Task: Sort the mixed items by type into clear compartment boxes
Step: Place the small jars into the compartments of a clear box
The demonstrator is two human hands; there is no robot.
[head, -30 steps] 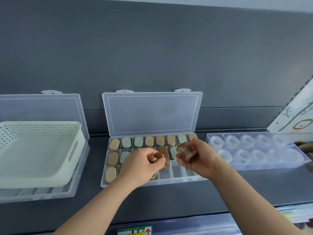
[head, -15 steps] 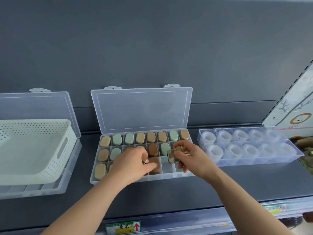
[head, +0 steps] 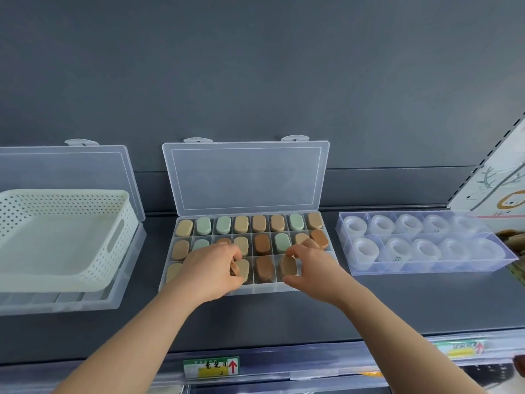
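Now, right grip [head: 312, 270]: thumb and fingers curled, pinching a tan oval piece [head: 288, 265] by its near and far ends.
Tan oval piece: in the front row of the compartment box [head: 264, 288], one cell right of a brown piece [head: 264, 268]; I cannot tell whether it rests on the cell floor.
Relation that matters: the piece lies at my right fingertips, left of the palm. Its long axis runs front to back, in line with the cell, so I judge it wants a straight push down, no twist.
Left grip [head: 211, 268]: fingers curled, pinching a small brown piece [head: 234, 269], just beside a beige piece [head: 243, 268] seated in the same row.
Nearer hand: right grip for the right-end cells, which it hides; left grip for the cells under it.
Shelf [head: 284, 314]: carries the box, its lid [head: 244, 177] propped open.
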